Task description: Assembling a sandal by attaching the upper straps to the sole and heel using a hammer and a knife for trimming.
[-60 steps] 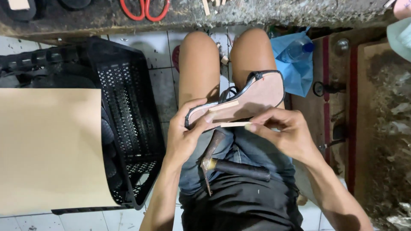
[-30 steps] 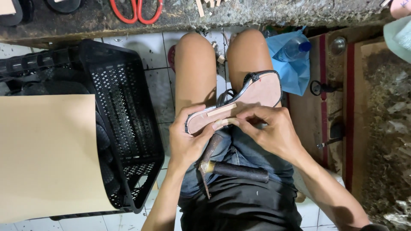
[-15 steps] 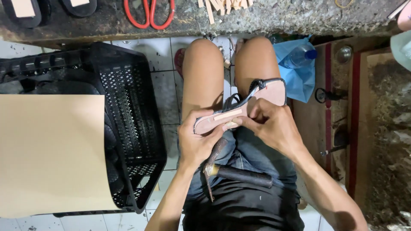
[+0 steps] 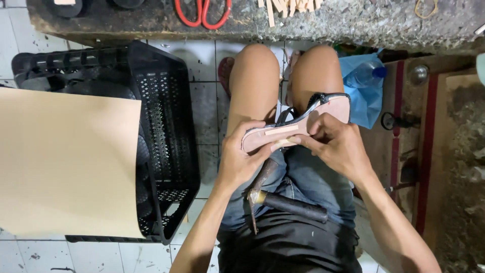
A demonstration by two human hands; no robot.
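**A:** Where is the shoe sole from where you sit?

**B:** I see the pink shoe sole [image 4: 298, 124] held above the person's lap, just in front of the knees, underside up, toe end toward the left hand [image 4: 240, 159] and the black-edged heel end up to the right. The left hand is closed around the toe end, thumb along its near edge. The right hand [image 4: 336, 146] grips the middle of the sole from the right, fingers curled over it, thumb pressing near a pale strip [image 4: 281, 130] that lies flat on the sole.

**A:** Anything under the hands?

**B:** A hammer [image 4: 283, 202] lies across the lap on the denim shorts, its dark handle pointing right and its head just below the left hand.

**A:** And around them?

**B:** To the left a black plastic crate [image 4: 169, 126] stands on the tiled floor, with a tan board [image 4: 68, 164] covering most of it. Along the top runs the rough counter [image 4: 353, 23], with red-handled scissors [image 4: 203, 12] and small wooden sticks [image 4: 288, 6] on it. Right of the knees sits a blue plastic bag [image 4: 366, 96] with a bottle in it. Nothing stands between the hands and the sole.
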